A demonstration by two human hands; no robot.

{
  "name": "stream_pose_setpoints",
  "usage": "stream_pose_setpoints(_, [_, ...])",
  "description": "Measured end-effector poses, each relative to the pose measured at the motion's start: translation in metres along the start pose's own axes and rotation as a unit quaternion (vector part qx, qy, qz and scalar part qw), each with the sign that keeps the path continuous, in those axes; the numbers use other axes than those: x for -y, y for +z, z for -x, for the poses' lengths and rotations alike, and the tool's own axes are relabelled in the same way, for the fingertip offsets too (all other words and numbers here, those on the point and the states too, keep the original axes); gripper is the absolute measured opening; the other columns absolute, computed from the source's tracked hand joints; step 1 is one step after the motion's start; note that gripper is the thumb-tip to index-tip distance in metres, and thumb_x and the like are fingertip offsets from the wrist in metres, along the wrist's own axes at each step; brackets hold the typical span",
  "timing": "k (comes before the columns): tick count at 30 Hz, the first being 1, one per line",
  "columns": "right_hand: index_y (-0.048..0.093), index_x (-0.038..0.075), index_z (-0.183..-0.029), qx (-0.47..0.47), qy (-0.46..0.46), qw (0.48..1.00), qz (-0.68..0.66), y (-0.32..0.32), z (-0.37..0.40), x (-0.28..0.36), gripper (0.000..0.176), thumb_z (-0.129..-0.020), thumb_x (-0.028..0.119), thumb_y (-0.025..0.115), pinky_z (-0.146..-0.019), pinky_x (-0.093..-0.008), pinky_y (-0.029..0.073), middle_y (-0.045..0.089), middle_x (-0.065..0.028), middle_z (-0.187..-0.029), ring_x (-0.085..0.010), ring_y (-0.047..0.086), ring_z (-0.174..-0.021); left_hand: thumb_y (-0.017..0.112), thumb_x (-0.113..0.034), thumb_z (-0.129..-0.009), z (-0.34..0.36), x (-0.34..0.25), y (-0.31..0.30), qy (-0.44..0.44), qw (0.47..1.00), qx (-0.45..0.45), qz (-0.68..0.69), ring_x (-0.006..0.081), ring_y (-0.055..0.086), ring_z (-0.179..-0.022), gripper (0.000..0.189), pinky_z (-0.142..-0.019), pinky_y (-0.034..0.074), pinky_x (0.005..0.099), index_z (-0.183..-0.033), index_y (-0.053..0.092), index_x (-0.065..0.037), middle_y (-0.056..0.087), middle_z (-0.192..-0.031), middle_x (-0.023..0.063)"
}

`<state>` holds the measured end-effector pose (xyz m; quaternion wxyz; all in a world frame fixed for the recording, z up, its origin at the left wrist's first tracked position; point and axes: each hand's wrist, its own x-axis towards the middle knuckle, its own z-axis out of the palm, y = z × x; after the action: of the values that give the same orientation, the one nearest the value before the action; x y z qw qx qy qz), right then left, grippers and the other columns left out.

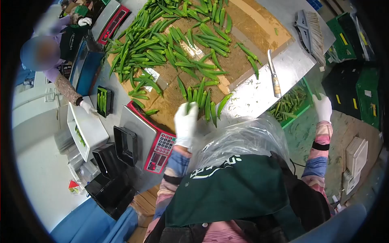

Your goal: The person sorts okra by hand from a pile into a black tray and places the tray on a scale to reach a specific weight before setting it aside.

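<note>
My left hand, in a white glove, is closed around okra at the near edge of the cardboard. Beside its fingertips lies a short row of okra pods. A large heap of okra spreads over the cardboard farther back. My right hand, also gloved, is out to the right beside a green crate of okra pieces. A green okra pod shows at its fingers, which look closed on it. A knife with a wooden handle lies on the metal table.
A red scale stands left of my left hand, near black trays. A brush lies at the table's right edge. Clear plastic covers my front. At left, another person's gloved hand is by a white bin.
</note>
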<state>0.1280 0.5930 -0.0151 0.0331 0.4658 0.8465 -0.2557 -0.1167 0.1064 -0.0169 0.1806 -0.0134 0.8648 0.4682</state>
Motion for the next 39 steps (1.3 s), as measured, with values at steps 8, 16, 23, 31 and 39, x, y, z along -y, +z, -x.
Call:
stream_pose_setpoints(8, [0.071, 0.003, -0.111, 0.206, -0.19, 0.947, -0.16, 0.096, 0.066, 0.185, 0.027, -0.092, 0.021, 0.068, -0.08, -0.0335, 0.054, 0.073, -0.0139, -0.089, -0.0209, 0.071, -0.085, 0.069, -0.02, -0.095, -0.023, 0.018, -0.022, -0.038, 0.998, -0.058, 0.008, 0.01, 0.061, -0.073, 0.021, -0.068, 0.051, 0.0276, -0.105, 0.073, -0.001, 0.07, -0.084, 0.0023])
stream_pose_setpoints(16, [0.065, 0.006, -0.113, 0.236, -0.404, 0.88, 0.086, 0.205, 0.093, 0.227, 0.023, -0.095, 0.014, 0.054, -0.079, -0.0474, 0.05, 0.065, -0.0169, -0.106, -0.0345, 0.065, -0.095, 0.075, -0.02, -0.087, -0.042, -0.016, 0.027, 0.036, 0.988, 0.0, -0.148, 0.0141, 0.067, -0.082, 0.029, -0.077, 0.052, 0.0295, -0.11, 0.072, -0.003, 0.075, -0.093, 0.0082])
stream_pose_setpoints(23, [0.068, 0.006, -0.117, 0.418, -0.148, 0.862, -0.247, 0.133, 0.063, 0.211, 0.038, -0.089, 0.03, 0.073, -0.084, -0.0327, 0.051, 0.07, -0.0069, -0.101, -0.0187, 0.065, -0.095, 0.065, -0.025, -0.098, -0.036, -0.007, -0.071, -0.091, 0.946, 0.106, 0.293, 0.0165, 0.066, -0.081, 0.033, -0.077, 0.051, 0.0293, -0.118, 0.066, 0.001, 0.073, -0.098, 0.0093])
stream_pose_setpoints(31, [0.066, 0.004, -0.124, 0.335, -0.213, 0.858, -0.324, 0.16, 0.032, 0.28, 0.042, -0.088, 0.025, 0.073, -0.077, -0.0313, 0.052, 0.072, -0.0096, -0.098, -0.0154, 0.067, -0.088, 0.073, -0.015, -0.09, -0.043, -0.01, -0.076, -0.081, 0.965, 0.01, 0.25, 0.0118, 0.059, -0.07, 0.023, -0.067, 0.052, 0.0287, -0.106, 0.06, -0.004, 0.06, -0.082, 0.0016])
stream_pose_setpoints(39, [0.067, 0.009, -0.095, 0.019, -0.43, 0.9, 0.07, 0.228, 0.024, 0.344, 0.032, -0.074, 0.029, 0.079, -0.074, -0.0444, 0.055, 0.066, -0.0134, -0.091, -0.0327, 0.069, -0.083, 0.072, -0.026, -0.081, -0.059, -0.001, 0.013, 0.009, 0.958, -0.062, -0.278, 0.0402, 0.068, -0.093, 0.028, -0.082, 0.054, 0.0466, -0.102, 0.069, -0.009, 0.072, -0.097, 0.0182])
